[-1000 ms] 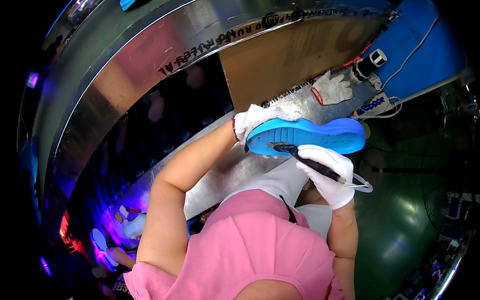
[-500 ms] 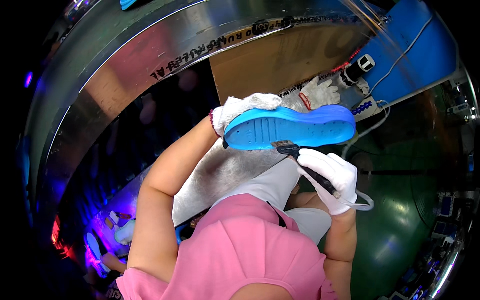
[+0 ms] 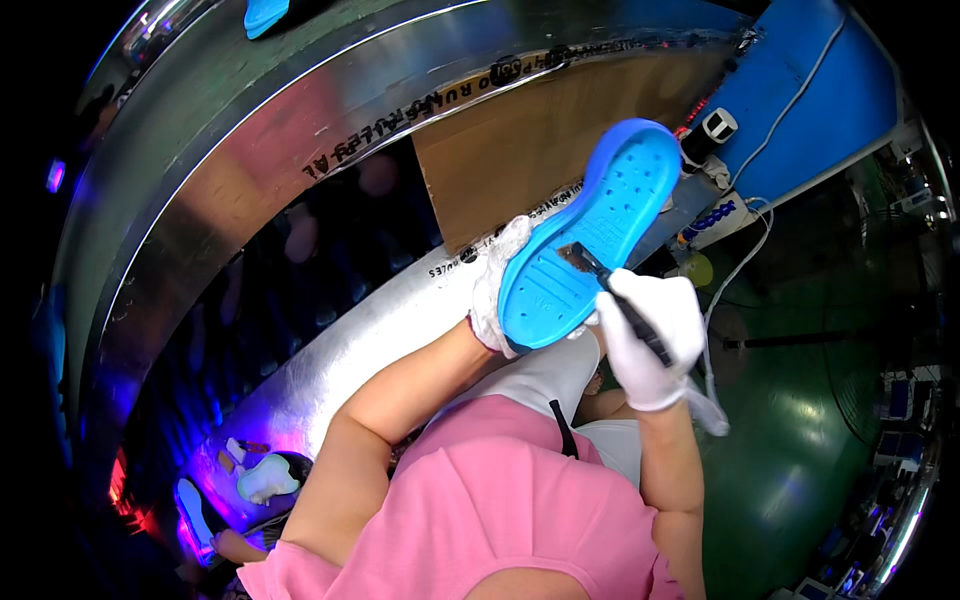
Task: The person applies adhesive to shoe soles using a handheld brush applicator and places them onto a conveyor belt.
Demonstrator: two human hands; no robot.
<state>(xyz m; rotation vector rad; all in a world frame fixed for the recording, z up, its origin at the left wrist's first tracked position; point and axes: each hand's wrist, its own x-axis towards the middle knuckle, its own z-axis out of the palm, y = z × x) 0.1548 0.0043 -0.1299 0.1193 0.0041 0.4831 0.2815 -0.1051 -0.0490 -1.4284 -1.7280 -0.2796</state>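
Observation:
My left hand (image 3: pixel 497 287), in a knitted white glove, grips the heel end and left side of a blue shoe sole (image 3: pixel 590 240). The sole is tilted, its toe pointing up and to the right, its hollow inner face with bars and small holes turned toward me. In my white-gloved right hand (image 3: pixel 655 335) is a black-handled brush (image 3: pixel 630 310) with a pale tube trailing from its rear end. The brush tip lies over the middle of the sole's inner face; whether it touches there I cannot tell.
A curved metal-edged conveyor (image 3: pixel 290 110) runs along the far side, carrying another blue piece (image 3: pixel 265 15). Brown cardboard (image 3: pixel 500 160) stands below it. A black cylinder with a white top (image 3: pixel 712 130) sits by a blue panel (image 3: pixel 790 90). Another person's hand (image 3: pixel 238 547) shows at lower left.
The sole has swung from nearly level to steeply slanted, toe up, with its inner face more toward me. The brush has moved from its near edge over the inner face.

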